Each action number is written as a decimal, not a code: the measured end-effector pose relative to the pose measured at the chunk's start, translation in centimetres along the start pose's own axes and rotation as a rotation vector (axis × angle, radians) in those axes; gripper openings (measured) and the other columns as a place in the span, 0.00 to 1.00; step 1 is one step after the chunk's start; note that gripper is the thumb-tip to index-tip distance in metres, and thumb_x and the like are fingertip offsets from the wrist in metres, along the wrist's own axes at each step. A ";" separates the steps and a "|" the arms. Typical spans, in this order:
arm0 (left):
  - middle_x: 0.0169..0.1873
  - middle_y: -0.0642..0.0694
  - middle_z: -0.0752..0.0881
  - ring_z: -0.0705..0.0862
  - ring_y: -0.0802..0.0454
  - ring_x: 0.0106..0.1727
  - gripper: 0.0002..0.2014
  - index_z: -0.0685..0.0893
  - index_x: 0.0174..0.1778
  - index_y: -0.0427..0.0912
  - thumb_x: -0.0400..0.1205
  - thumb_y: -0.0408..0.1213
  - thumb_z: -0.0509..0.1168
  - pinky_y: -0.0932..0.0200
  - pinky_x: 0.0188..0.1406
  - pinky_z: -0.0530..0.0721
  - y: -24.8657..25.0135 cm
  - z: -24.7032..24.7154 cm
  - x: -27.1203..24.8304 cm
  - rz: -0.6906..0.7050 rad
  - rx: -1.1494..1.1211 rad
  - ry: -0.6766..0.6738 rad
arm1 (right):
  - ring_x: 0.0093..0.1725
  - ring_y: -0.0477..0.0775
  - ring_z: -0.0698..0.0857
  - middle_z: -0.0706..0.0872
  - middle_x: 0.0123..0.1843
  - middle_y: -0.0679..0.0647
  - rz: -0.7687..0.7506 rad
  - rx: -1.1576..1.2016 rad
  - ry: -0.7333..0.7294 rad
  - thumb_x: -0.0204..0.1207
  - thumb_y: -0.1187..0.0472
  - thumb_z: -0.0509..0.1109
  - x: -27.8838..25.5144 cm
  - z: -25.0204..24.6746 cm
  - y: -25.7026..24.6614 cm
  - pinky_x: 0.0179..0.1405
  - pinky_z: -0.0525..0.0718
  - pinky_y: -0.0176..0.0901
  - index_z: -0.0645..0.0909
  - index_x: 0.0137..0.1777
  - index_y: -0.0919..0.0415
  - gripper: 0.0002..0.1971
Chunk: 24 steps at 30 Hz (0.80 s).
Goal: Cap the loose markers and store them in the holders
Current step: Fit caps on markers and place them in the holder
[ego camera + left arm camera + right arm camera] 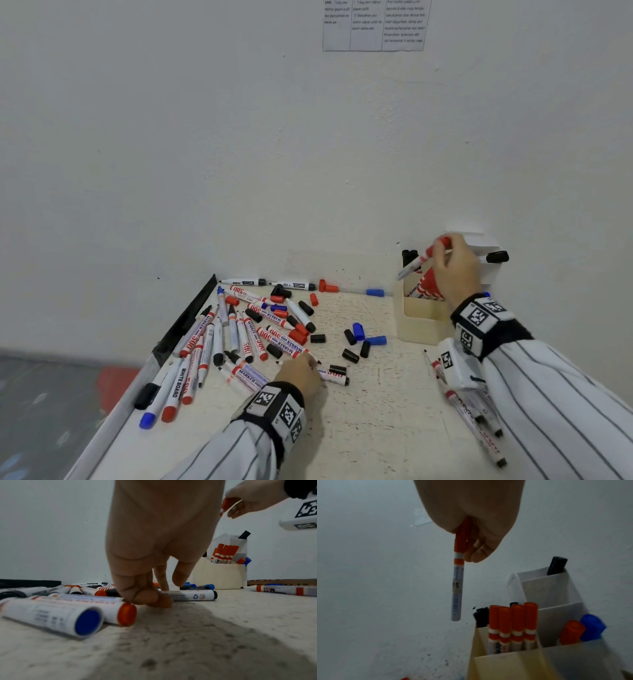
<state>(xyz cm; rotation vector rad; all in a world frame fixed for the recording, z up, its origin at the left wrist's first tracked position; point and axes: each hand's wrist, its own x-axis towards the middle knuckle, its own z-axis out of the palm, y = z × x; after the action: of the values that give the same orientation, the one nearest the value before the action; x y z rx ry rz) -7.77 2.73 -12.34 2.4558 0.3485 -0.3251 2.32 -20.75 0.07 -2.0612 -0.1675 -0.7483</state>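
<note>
The capped red marker [458,582] hangs tail-down above the holder [508,664], just left of the red markers [513,623] already standing in it. The right hand [455,265] pinches it by the cap. To seat it well, carry it over that red compartment, keep it upright, lower it until it bottoms, then release. Far left of the holder, the left hand [301,371] curls its grip around a loose marker [334,375] on the surface [376,428].

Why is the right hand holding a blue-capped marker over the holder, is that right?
Not quite. The marker in the right hand has a red cap, not blue; the right wrist view shows it. It does hang over the holder.
</note>
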 end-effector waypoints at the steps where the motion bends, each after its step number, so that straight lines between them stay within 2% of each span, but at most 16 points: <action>1: 0.65 0.44 0.80 0.79 0.50 0.63 0.15 0.78 0.66 0.44 0.85 0.36 0.56 0.63 0.61 0.75 0.1 0.1 0.0 0.000 0.001 -0.004 | 0.44 0.52 0.79 0.82 0.46 0.56 -0.004 -0.049 0.013 0.83 0.61 0.57 0.3 -0.2 0.5 0.45 0.75 0.40 0.76 0.54 0.65 0.09; 3: 0.63 0.45 0.81 0.80 0.50 0.62 0.13 0.81 0.63 0.43 0.84 0.36 0.57 0.63 0.60 0.76 0.2 0.3 -0.1 0.001 -0.002 -0.021 | 0.46 0.52 0.76 0.79 0.47 0.56 0.012 -0.148 -0.031 0.83 0.61 0.57 0.4 -0.4 1.5 0.47 0.72 0.41 0.76 0.56 0.66 0.10; 6: 0.61 0.44 0.82 0.81 0.51 0.58 0.13 0.80 0.62 0.42 0.84 0.38 0.57 0.63 0.58 0.78 0.2 0.4 -0.2 0.013 -0.010 -0.025 | 0.45 0.53 0.77 0.81 0.47 0.58 0.041 -0.287 -0.122 0.84 0.58 0.56 0.1 -0.2 3.0 0.46 0.76 0.44 0.76 0.54 0.63 0.10; 8: 0.58 0.45 0.82 0.80 0.53 0.52 0.11 0.81 0.59 0.42 0.84 0.39 0.59 0.65 0.55 0.78 0.2 0.4 -0.5 0.029 -0.030 -0.004 | 0.46 0.55 0.78 0.82 0.49 0.60 0.049 -0.362 -0.185 0.84 0.58 0.56 -0.2 0.0 3.7 0.47 0.77 0.46 0.77 0.54 0.63 0.11; 10: 0.53 0.47 0.82 0.79 0.54 0.49 0.08 0.81 0.54 0.43 0.82 0.40 0.62 0.66 0.51 0.78 0.1 0.6 -0.6 0.053 -0.060 0.024 | 0.49 0.57 0.79 0.82 0.52 0.61 0.048 -0.389 -0.224 0.83 0.59 0.56 -0.5 0.3 4.0 0.50 0.78 0.47 0.78 0.55 0.63 0.11; 12: 0.49 0.49 0.81 0.79 0.55 0.47 0.02 0.79 0.44 0.46 0.81 0.39 0.63 0.69 0.45 0.77 0.0 0.6 -0.7 0.085 -0.093 0.046 | 0.51 0.58 0.80 0.81 0.52 0.60 0.051 -0.378 -0.236 0.83 0.61 0.56 -0.6 0.6 3.9 0.52 0.78 0.48 0.77 0.57 0.64 0.11; 13: 0.48 0.50 0.80 0.79 0.56 0.46 0.04 0.76 0.40 0.48 0.81 0.38 0.63 0.72 0.41 0.75 -0.1 0.7 -0.7 0.101 -0.110 0.056 | 0.51 0.58 0.81 0.80 0.51 0.58 0.061 -0.367 -0.241 0.83 0.61 0.57 -0.6 0.8 3.9 0.52 0.79 0.49 0.76 0.58 0.63 0.10; 15: 0.48 0.51 0.79 0.77 0.57 0.47 0.07 0.74 0.39 0.49 0.81 0.36 0.63 0.75 0.36 0.71 -0.2 0.6 -0.7 0.136 -0.140 0.075 | 0.48 0.57 0.83 0.83 0.49 0.56 0.083 -0.355 -0.240 0.82 0.61 0.60 -0.6 1.1 4.0 0.51 0.82 0.49 0.75 0.58 0.61 0.08; 18: 0.47 0.51 0.78 0.76 0.57 0.45 0.04 0.76 0.43 0.46 0.82 0.33 0.62 0.71 0.45 0.73 0.0 0.1 -0.9 0.183 -0.172 0.122 | 0.45 0.58 0.84 0.87 0.48 0.59 0.032 -0.402 -0.203 0.80 0.61 0.64 -0.6 1.2 4.2 0.47 0.84 0.49 0.78 0.54 0.59 0.06; 20: 0.46 0.50 0.79 0.75 0.58 0.40 0.05 0.76 0.44 0.46 0.81 0.31 0.62 0.71 0.42 0.75 0.1 -0.2 -0.9 0.194 -0.185 0.134 | 0.48 0.59 0.85 0.87 0.50 0.59 0.013 -0.436 -0.216 0.81 0.61 0.62 -0.5 1.3 4.3 0.48 0.83 0.48 0.82 0.56 0.58 0.09; 22: 0.49 0.48 0.81 0.76 0.58 0.40 0.06 0.77 0.44 0.46 0.81 0.29 0.61 0.71 0.42 0.77 0.0 -0.4 -0.8 0.189 -0.214 0.149 | 0.49 0.56 0.84 0.87 0.52 0.57 -0.013 -0.496 -0.309 0.82 0.62 0.60 -0.4 1.7 4.7 0.50 0.83 0.48 0.84 0.55 0.55 0.11; 24: 0.53 0.46 0.82 0.76 0.56 0.45 0.07 0.77 0.45 0.46 0.81 0.29 0.61 0.68 0.48 0.77 -0.1 -0.7 -0.9 0.175 -0.246 0.166 | 0.52 0.54 0.81 0.85 0.56 0.54 -0.041 -0.561 -0.390 0.80 0.63 0.60 -0.5 2.1 4.9 0.52 0.83 0.50 0.84 0.51 0.54 0.11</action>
<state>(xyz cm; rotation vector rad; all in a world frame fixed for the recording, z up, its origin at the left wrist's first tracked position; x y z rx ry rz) -8.48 3.05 -11.57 2.2552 0.2258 -0.0023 4.71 -21.85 -4.60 -2.7378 -0.2371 -0.4349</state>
